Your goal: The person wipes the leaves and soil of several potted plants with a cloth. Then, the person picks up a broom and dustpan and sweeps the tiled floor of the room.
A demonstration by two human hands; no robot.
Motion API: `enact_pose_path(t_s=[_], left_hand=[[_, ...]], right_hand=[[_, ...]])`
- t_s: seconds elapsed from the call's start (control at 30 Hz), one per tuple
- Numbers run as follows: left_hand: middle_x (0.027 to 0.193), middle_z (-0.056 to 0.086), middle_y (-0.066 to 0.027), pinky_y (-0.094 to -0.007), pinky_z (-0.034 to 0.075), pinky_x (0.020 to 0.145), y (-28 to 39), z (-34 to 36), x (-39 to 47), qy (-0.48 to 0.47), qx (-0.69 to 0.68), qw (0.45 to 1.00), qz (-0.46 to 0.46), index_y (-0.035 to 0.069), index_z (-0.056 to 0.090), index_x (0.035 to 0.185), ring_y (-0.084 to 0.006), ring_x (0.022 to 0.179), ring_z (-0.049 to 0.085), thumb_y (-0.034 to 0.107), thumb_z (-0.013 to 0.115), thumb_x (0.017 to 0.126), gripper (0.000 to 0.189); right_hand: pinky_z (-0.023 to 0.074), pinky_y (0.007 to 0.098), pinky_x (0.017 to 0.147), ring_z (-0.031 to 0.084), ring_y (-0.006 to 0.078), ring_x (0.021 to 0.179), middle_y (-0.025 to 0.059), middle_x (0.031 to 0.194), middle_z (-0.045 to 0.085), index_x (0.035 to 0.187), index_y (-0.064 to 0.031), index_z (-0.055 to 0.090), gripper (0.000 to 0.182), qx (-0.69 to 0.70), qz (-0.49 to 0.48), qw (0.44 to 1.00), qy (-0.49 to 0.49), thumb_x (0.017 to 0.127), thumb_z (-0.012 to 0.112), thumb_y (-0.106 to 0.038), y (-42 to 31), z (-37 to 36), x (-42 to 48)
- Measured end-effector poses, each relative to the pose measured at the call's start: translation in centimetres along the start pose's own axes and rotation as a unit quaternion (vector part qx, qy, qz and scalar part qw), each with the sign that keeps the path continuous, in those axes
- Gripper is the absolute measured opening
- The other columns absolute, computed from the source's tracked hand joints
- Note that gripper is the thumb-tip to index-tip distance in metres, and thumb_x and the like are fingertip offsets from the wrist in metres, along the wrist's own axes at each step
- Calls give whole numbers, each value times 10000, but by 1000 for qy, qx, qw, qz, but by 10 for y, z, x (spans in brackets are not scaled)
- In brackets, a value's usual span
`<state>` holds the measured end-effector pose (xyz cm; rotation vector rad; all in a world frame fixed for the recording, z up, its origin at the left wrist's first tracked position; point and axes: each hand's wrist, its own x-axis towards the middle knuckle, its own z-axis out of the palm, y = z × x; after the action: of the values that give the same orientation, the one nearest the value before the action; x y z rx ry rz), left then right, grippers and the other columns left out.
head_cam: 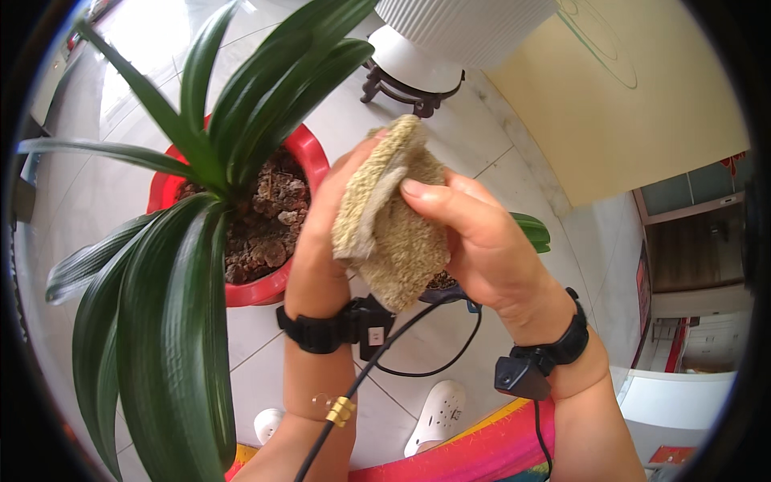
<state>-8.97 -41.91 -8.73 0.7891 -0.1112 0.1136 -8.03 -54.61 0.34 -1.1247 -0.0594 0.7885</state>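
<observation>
A folded beige terry cloth (403, 253) is held up between both hands in the middle of the view. My left hand (343, 181) is wrapped around its far left side, with most of the fingers hidden behind the cloth. On the other side, my right hand (482, 235) pinches the cloth, its thumb pressing on the front fold. Just left of the hands stands a large plant with long, strap-shaped green leaves (174, 301). It grows in a red pot (310, 150) filled with dark, lumpy soil (271, 223).
A smaller pot (443, 295) with a green leaf (530, 232) sits partly hidden behind my right hand. Farther off, a white ribbed planter (464, 30) rests above a dark wooden stand (409, 90). A black cable (373, 355) crosses before my left forearm. White clogs (437, 416) stand on the tiled floor (259, 373).
</observation>
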Motion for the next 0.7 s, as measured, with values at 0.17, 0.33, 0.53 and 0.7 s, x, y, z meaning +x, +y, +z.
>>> enact_pose_path(t_s=[0.17, 0.33, 0.53, 0.7], left_hand=[[1176, 554, -161, -303, 441, 914, 2, -2, -11, 9, 200, 980, 25, -65, 486, 1231, -208, 1057, 547, 184, 426, 934, 392], [1141, 577, -136, -293, 431, 918, -1, 1, -22, 88, 229, 969, -24, -51, 513, 1207, -181, 1031, 552, 140, 453, 926, 345], [1230, 533, -140, -294, 405, 961, 8, 18, -40, 170, 95, 979, -64, -36, 465, 1264, -178, 1098, 528, 105, 485, 926, 366], [1229, 525, -119, -290, 408, 949, 11, 19, -44, 201, -22, 972, -122, -35, 443, 1286, -174, 1091, 527, 129, 459, 941, 383]], right_hand=[[443, 274, 887, 553, 122, 994, 62, 1065, 578, 1212, 9, 471, 329, 71, 27, 997, 20, 939, 487, -175, 18, -9, 8], [457, 291, 890, 579, 138, 996, 67, 1115, 588, 1236, -10, 467, 325, 110, 40, 992, 40, 964, 420, -182, 30, -11, 5], [422, 288, 920, 553, 136, 1027, 86, 1136, 575, 1240, 13, 478, 350, 165, 107, 978, 64, 942, 384, -146, 32, -15, 3], [423, 254, 848, 535, 99, 941, 43, 1028, 584, 1144, 0, 517, 305, 190, 100, 974, 65, 942, 386, -188, 34, -13, 7]])
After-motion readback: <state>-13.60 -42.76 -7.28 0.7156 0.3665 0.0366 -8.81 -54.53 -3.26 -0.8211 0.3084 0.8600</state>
